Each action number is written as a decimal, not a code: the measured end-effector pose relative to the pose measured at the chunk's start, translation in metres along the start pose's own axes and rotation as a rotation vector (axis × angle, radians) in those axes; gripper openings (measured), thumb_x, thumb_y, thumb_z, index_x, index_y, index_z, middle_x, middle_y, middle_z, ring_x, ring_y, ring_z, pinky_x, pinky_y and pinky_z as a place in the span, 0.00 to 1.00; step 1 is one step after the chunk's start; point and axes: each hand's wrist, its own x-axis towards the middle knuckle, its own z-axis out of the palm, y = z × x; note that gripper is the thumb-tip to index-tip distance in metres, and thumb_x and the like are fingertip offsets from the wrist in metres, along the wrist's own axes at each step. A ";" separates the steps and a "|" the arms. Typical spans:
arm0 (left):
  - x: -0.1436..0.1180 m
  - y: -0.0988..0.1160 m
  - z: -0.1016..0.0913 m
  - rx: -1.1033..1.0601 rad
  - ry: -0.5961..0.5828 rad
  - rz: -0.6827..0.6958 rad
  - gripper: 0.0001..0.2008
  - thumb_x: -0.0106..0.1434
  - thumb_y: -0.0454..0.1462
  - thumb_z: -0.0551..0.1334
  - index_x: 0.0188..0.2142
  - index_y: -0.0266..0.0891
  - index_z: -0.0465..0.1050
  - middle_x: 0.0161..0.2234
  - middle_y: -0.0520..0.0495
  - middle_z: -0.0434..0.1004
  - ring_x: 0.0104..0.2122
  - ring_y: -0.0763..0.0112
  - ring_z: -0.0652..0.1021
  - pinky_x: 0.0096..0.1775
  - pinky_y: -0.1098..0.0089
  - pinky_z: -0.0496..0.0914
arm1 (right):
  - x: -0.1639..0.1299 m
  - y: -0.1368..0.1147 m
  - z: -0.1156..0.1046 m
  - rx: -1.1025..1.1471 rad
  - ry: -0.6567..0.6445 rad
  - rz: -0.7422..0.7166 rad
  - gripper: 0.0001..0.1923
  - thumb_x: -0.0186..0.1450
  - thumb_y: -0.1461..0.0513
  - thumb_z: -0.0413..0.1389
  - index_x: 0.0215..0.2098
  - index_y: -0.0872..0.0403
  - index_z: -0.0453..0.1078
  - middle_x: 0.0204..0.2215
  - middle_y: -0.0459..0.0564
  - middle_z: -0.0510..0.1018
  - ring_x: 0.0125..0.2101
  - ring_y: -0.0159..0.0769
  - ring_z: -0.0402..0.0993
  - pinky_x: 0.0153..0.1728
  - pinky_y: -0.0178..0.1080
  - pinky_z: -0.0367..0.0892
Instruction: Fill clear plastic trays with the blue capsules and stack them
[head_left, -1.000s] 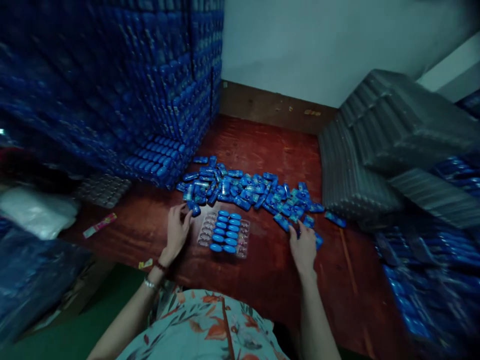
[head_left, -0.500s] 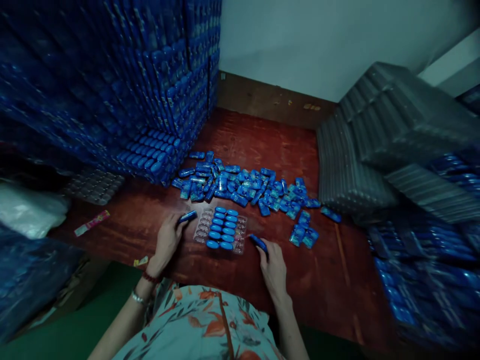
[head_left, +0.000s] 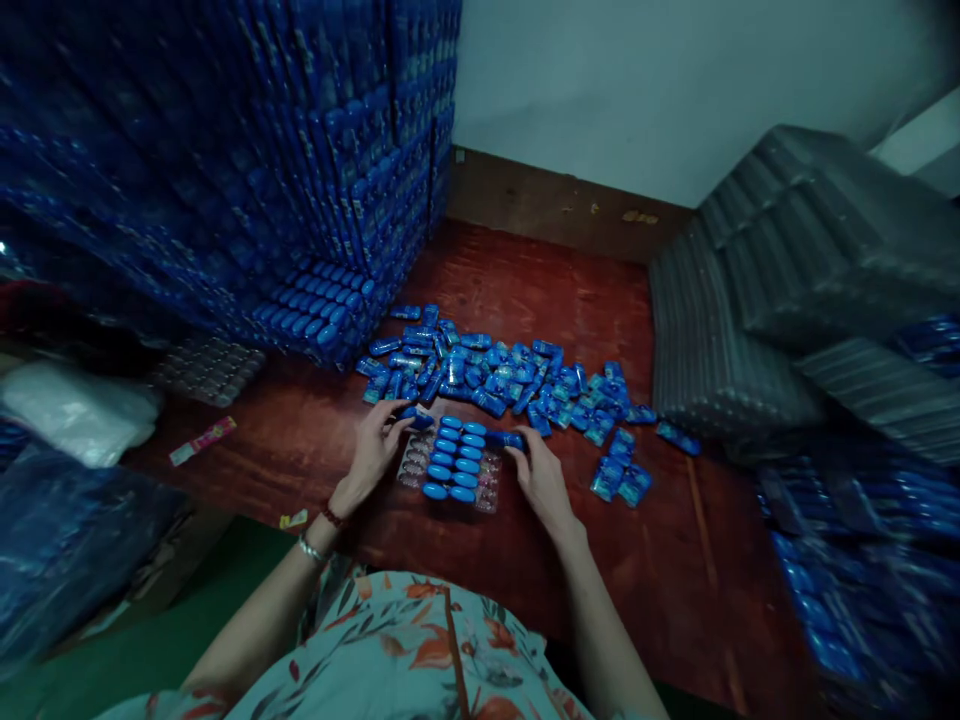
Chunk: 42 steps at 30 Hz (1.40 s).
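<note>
A clear plastic blister tray (head_left: 487,490) lies on the table in front of me, with two middle columns of glossy blue oval pieces (head_left: 452,460) in it and its outer columns of cavities bare. My left hand (head_left: 379,440) pinches a small blue packet (head_left: 416,417) at the tray's upper left corner. On the other side, my right hand (head_left: 538,468) is closed on another blue packet (head_left: 505,440), held over the upper right column. Whether either packet touches the tray I cannot tell. Just beyond the tray lies a loose heap of similar blue packets (head_left: 487,372).
Tall stacks of filled blue trays (head_left: 330,150) rise at the left. Stacked clear trays (head_left: 712,330) stand at the right, with more blue packs (head_left: 817,600) below. A white plastic bag (head_left: 79,410), an unfilled tray (head_left: 210,368) and a pink strip (head_left: 202,440) lie left.
Both hands have moved inward and away from my body, bringing their packets from beside the tray to its upper corners. The whole view has shifted slightly.
</note>
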 end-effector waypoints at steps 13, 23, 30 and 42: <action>0.028 -0.012 -0.011 0.243 -0.226 0.091 0.13 0.64 0.39 0.55 0.45 0.37 0.71 0.38 0.43 0.73 0.37 0.66 0.75 0.41 0.64 0.71 | 0.027 -0.019 -0.022 -0.527 -0.374 -0.219 0.22 0.60 0.75 0.45 0.47 0.51 0.67 0.37 0.52 0.72 0.39 0.38 0.69 0.38 0.37 0.65; 0.025 -0.012 -0.016 0.120 -0.144 0.088 0.11 0.63 0.38 0.57 0.42 0.37 0.71 0.39 0.44 0.73 0.38 0.67 0.75 0.40 0.67 0.71 | 0.039 -0.020 -0.029 -0.509 -0.470 -0.219 0.17 0.66 0.69 0.46 0.53 0.57 0.62 0.45 0.56 0.72 0.44 0.40 0.68 0.43 0.40 0.63; 0.021 -0.007 -0.024 0.335 -0.406 0.379 0.14 0.65 0.32 0.52 0.49 0.39 0.67 0.44 0.42 0.69 0.43 0.66 0.71 0.44 0.65 0.69 | 0.031 -0.019 -0.028 -0.403 -0.403 -0.171 0.15 0.68 0.66 0.44 0.51 0.52 0.64 0.40 0.52 0.71 0.38 0.36 0.69 0.34 0.34 0.63; 0.041 0.029 -0.017 0.747 -0.751 0.496 0.13 0.62 0.25 0.49 0.41 0.33 0.70 0.41 0.42 0.69 0.40 0.65 0.69 0.44 0.64 0.69 | 0.050 -0.043 -0.026 -0.529 -0.599 -0.227 0.19 0.64 0.73 0.42 0.48 0.55 0.66 0.42 0.53 0.71 0.43 0.37 0.67 0.44 0.37 0.61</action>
